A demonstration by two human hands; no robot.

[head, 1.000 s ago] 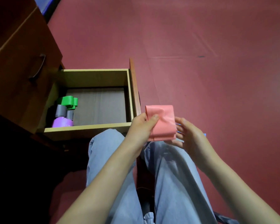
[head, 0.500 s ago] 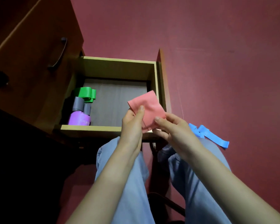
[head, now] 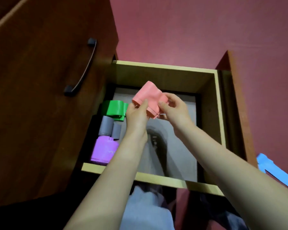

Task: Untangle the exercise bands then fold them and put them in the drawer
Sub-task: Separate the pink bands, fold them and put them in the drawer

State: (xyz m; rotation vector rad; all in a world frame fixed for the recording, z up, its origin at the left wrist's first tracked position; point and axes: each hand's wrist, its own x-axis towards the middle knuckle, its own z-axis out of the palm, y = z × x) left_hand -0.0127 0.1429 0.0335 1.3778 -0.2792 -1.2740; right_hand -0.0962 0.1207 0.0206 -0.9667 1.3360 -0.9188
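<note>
A folded pink band (head: pixel 148 95) is held above the open drawer (head: pixel 158 179), pinched from both sides by my left hand (head: pixel 136 113) and my right hand (head: pixel 172 107). Along the drawer's left side lie a folded green band (head: pixel 114 109), a grey band (head: pixel 109 127) and a purple band (head: pixel 103 151). A blue band (head: pixel 273 170) lies unfolded at the right edge of the view, outside the drawer.
A brown cabinet front with a dark handle (head: pixel 81 67) stands to the left of the drawer. The brown drawer front (head: pixel 234 103) rises on the right. Red floor (head: pixel 189 30) lies beyond. My blue-trousered legs (head: pixel 145 209) are below the drawer.
Both hands have carried the pink band from over my lap to above the inside of the drawer. The view has shifted down onto the drawer.
</note>
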